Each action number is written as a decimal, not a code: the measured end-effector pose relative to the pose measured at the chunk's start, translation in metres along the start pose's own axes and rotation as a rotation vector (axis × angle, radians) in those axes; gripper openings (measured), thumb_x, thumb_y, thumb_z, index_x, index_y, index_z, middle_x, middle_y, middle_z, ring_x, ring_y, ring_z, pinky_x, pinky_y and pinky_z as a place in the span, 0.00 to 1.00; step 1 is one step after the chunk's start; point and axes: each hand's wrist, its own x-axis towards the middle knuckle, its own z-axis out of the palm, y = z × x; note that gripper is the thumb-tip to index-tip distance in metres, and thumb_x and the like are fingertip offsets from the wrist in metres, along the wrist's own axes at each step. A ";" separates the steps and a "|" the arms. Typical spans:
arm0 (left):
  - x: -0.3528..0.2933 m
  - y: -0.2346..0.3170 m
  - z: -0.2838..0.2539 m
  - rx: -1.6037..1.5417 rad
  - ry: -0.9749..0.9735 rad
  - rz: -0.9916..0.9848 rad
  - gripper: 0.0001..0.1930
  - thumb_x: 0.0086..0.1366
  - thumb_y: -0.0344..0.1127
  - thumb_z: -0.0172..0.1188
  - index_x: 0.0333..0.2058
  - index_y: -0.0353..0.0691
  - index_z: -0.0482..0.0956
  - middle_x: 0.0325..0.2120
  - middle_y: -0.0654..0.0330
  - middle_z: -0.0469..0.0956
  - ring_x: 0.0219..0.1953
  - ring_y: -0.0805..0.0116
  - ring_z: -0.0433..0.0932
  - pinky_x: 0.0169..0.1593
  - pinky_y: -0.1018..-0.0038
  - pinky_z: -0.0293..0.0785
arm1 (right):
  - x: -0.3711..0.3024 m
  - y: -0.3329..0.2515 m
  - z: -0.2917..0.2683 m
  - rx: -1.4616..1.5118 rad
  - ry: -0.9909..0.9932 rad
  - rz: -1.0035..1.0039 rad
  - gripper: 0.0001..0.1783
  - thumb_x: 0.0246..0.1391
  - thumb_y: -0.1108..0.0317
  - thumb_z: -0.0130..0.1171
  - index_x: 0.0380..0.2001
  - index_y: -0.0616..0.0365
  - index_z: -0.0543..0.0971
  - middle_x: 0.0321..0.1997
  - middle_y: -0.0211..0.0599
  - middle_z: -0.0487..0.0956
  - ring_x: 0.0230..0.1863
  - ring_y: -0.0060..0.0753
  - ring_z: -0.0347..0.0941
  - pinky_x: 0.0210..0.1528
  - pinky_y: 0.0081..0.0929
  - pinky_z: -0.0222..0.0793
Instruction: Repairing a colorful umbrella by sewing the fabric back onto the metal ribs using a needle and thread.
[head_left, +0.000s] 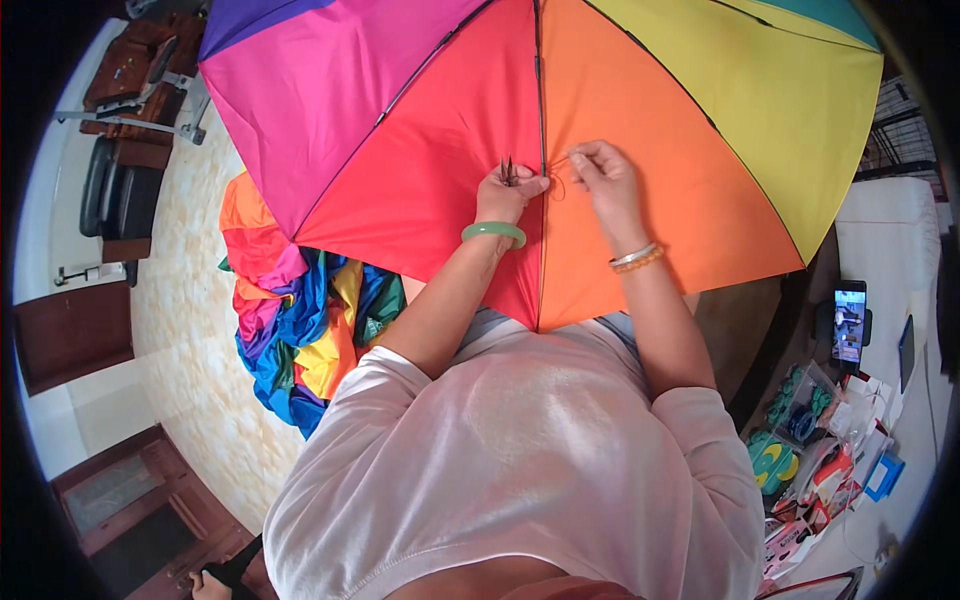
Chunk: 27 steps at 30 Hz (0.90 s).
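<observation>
Along the left side of the room I see a shiny cream-and-tan floor (185,270). A brown chair with black padding (130,190) stands far left, and a dark brown wooden door (140,500) with panels is near left. A crumpled heap of rainbow-coloured cloth (300,320) lies on the floor, left of the person.

On the right is a long white table (890,230). It holds a lit black phone (849,325), a small bright blue plastic thing (884,477) and a pile of red and white packets (825,475). The packets have printing, but it is too small for me to tell what it says.

In the middle, a big open rainbow cloth umbrella (420,180) spreads from the person's lap to the far edge. The left hand (512,195) has small dark pointed metal scissors (508,172) tucked in its curled fingers, and its thumb and finger press together by the umbrella's thin black rib (541,100). The right hand (607,185) is just over the orange part, thumb and finger pinching a thin thread (560,162).
</observation>
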 end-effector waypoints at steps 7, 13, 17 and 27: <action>0.000 -0.004 0.004 0.016 0.024 0.083 0.10 0.51 0.27 0.67 0.24 0.47 0.73 0.17 0.71 0.71 0.15 0.84 0.61 0.19 0.87 0.54 | -0.001 0.007 -0.002 0.285 0.028 0.085 0.04 0.59 0.73 0.48 0.37 0.59 0.70 0.28 0.30 0.73 0.24 0.16 0.63 0.26 0.10 0.59; -0.004 0.000 0.006 0.062 0.023 0.080 0.11 0.50 0.27 0.67 0.21 0.47 0.72 0.15 0.72 0.68 0.14 0.84 0.59 0.19 0.86 0.53 | 0.000 -0.031 -0.016 0.197 0.068 0.029 0.04 0.59 0.73 0.48 0.37 0.59 0.71 0.28 0.31 0.75 0.24 0.16 0.65 0.26 0.10 0.60; -0.005 0.000 0.010 0.054 0.048 0.063 0.11 0.50 0.27 0.67 0.19 0.48 0.72 0.14 0.73 0.66 0.14 0.83 0.58 0.19 0.86 0.53 | -0.015 -0.051 -0.019 -0.223 0.005 0.068 0.04 0.58 0.73 0.47 0.35 0.60 0.71 0.25 0.30 0.75 0.22 0.19 0.68 0.25 0.13 0.62; 0.000 -0.011 0.013 0.195 0.069 0.271 0.08 0.51 0.24 0.65 0.21 0.41 0.73 0.16 0.70 0.67 0.18 0.81 0.63 0.24 0.86 0.62 | -0.060 -0.199 -0.062 0.056 0.043 -0.515 0.06 0.61 0.73 0.41 0.38 0.63 0.68 0.21 0.36 0.71 0.20 0.24 0.65 0.24 0.16 0.61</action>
